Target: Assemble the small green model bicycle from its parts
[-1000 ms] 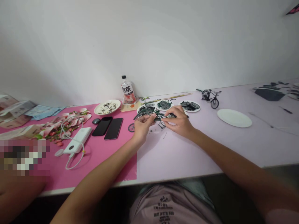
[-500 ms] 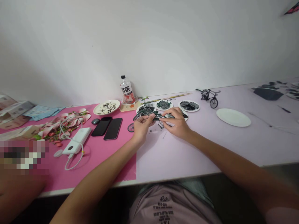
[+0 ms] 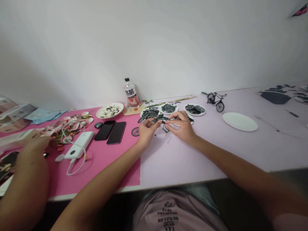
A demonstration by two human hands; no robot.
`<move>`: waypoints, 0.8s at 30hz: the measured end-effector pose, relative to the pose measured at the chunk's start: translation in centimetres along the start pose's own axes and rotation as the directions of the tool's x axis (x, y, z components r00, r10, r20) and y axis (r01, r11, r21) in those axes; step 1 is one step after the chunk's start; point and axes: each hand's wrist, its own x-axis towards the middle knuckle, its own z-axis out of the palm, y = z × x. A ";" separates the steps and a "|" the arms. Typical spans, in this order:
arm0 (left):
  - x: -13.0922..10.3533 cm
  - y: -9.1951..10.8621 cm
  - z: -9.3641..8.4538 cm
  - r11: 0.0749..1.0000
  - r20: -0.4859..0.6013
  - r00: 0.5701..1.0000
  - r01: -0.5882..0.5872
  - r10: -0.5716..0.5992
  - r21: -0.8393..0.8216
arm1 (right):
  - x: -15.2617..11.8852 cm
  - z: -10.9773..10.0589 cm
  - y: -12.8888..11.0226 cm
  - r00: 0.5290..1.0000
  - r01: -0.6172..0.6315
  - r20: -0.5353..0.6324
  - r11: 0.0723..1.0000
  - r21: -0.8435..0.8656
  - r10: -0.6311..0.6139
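My left hand (image 3: 148, 128) and my right hand (image 3: 181, 125) meet over the lilac table, fingertips pinched on a small dark model bicycle part (image 3: 163, 119), likely a frame piece; its exact shape is partly covered by the fingers. Just below the fingers lies a small dark bracket-like piece (image 3: 166, 129). A loose spoked wheel (image 3: 135, 131) rests left of my left hand. Behind the hands, white plates hold dark bicycle parts: one heap (image 3: 150, 113), another (image 3: 168, 108) and a third (image 3: 195, 109). An assembled model bicycle (image 3: 216, 100) stands to the right.
A white plate (image 3: 240, 121) lies right of my hands. Two phones (image 3: 116, 132), a white power bank (image 3: 79, 145) with a cable, a bowl (image 3: 99, 114), a bottle (image 3: 131, 93) and pink petals (image 3: 51, 130) occupy the left side. Another person's arm (image 3: 31, 173) reaches in there.
My hands stay nearly in place, fingers shifting slightly on the dark part, which now sits at a different angle. At the left, another person's arm has reached forward towards the pink petals.
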 end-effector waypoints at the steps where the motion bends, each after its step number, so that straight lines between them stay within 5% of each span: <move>1: 0.0 -0.1 0.0 1.000 -0.003 1.000 -0.007 0.007 0.003 | 0.0 0.0 0.0 1.000 0.001 -0.005 1.000 -0.002 -0.002; 16: 2.7 0.2 -2.4 0.984 -0.082 0.990 -0.106 0.118 0.144 | 0.3 -0.2 1.0 1.000 0.000 0.012 1.000 -0.001 0.000; 24: 3.3 -0.8 -3.0 0.978 -0.078 0.994 -0.064 0.081 0.198 | -1.0 0.5 2.0 0.932 -0.130 0.329 0.988 -0.087 0.151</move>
